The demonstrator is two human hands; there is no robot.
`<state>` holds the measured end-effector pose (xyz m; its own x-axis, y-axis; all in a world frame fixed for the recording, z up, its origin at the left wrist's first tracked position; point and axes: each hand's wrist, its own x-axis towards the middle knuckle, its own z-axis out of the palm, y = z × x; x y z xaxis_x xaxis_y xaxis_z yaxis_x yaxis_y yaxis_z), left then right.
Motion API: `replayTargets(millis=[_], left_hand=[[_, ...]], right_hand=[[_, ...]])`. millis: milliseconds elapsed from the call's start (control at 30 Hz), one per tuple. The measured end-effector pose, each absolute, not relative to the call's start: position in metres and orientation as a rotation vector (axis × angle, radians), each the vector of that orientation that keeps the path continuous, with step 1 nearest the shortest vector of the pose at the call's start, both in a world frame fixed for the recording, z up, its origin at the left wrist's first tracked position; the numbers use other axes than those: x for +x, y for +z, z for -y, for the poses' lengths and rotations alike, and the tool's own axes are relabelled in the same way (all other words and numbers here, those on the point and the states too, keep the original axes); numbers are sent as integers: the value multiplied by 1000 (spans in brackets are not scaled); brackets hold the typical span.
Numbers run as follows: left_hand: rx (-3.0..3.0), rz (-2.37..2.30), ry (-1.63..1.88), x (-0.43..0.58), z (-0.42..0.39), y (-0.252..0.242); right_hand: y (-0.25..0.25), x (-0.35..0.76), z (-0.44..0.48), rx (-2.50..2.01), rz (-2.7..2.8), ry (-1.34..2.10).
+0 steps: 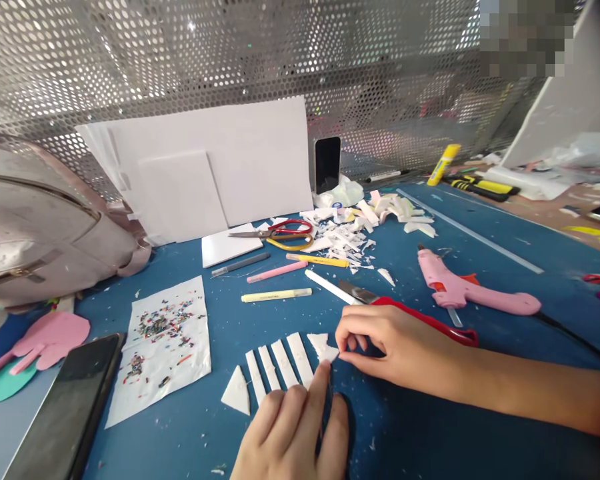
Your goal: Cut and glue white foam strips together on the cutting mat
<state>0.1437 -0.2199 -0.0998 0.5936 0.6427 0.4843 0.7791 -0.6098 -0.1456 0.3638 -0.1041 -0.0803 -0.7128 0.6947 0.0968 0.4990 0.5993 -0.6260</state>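
Near the front of the blue table lie several white foam strips [281, 363] side by side, with a white foam triangle [238, 390] at their left end. A notched white foam piece [321, 345] lies at their right end. My right hand [385, 337] is closed, thumb and index finger pinching the right corner of that notched piece. With its index fingertip my left hand [293, 433] touches the same piece; its fingers are extended over the lower ends of the strips, and nothing is held in it. Red-handled scissors [420, 317] lie just behind my right hand.
A pink glue gun [473, 287] lies right, its cord trailing. Several markers [277, 295], another pair of scissors [285, 233] and foam scraps [350, 233] are behind. At left are a phone [65, 413], a paper with colourful shavings [180, 373] and a bag [45, 227].
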Motion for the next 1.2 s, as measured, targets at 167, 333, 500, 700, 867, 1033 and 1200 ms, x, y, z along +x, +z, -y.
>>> replayTargets(millis=[167, 333, 500, 700, 867, 1033, 1200], left_hand=[[-2448, 1145, -587, 144, 219, -104], [-2465, 1120, -552, 141, 220, -109], [-2479, 1120, -526, 140, 220, -104], [-2472, 1153, -525, 143, 220, -101], [-2443, 1128, -579, 144, 218, -102], [-2454, 1137, -561, 144, 218, -103], [-2424, 1155, -615, 146, 218, -104]], right_hand=[[-77, 362, 103, -938, 2474, 836], [-77, 363, 102, -939, 2474, 835], [-78, 364, 100, -936, 2469, 855], [-80, 364, 99, -909, 2459, 840], [-81, 363, 98, -914, 2478, 801], [-82, 364, 99, -876, 2523, 710], [-83, 364, 101, -845, 2555, 631]])
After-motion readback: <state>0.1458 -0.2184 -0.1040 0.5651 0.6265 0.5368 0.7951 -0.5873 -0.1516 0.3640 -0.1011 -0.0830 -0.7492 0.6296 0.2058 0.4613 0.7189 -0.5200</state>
